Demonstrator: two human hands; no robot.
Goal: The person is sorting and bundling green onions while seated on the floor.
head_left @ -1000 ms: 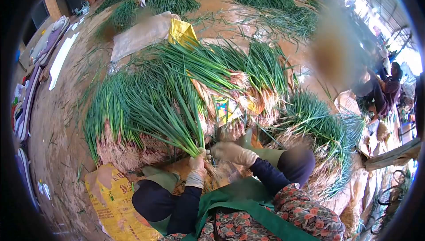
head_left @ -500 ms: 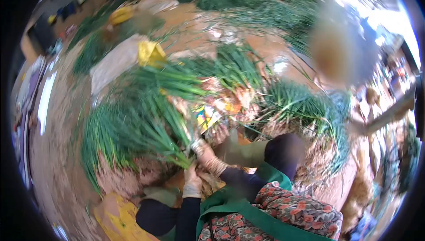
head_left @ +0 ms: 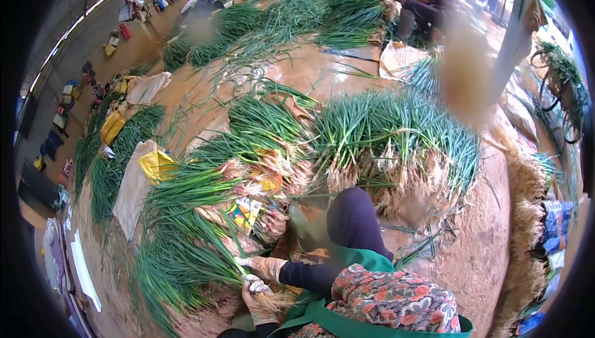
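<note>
A bunch of spring onions [head_left: 211, 263] reaches leftward from my hands, its green leaves spread over the pile. My left hand [head_left: 257, 304], in a pale glove, is closed around the white stems, and the stringy roots [head_left: 276, 301] stick out to its right. Just above it, my right hand [head_left: 265, 268], also gloved, pinches the bunch at the base of its leaves. A colourful printed packet [head_left: 243, 213] lies beyond my hands among more spring onions [head_left: 260, 127]. My dark-trousered knee [head_left: 356, 220] is to the right.
A thick row of spring onions [head_left: 396, 133] with roots facing me lies ahead right. To the left are a pale sack [head_left: 133, 183] and a yellow bag [head_left: 156, 165]. A person [head_left: 427, 3] sits at the far right by more heaps. A post [head_left: 517, 34] stands nearer.
The view has swung, so the pile and my hands appear further left and lower. Both hands stay on the spring onions, with the roots now showing to the right of my left hand.
</note>
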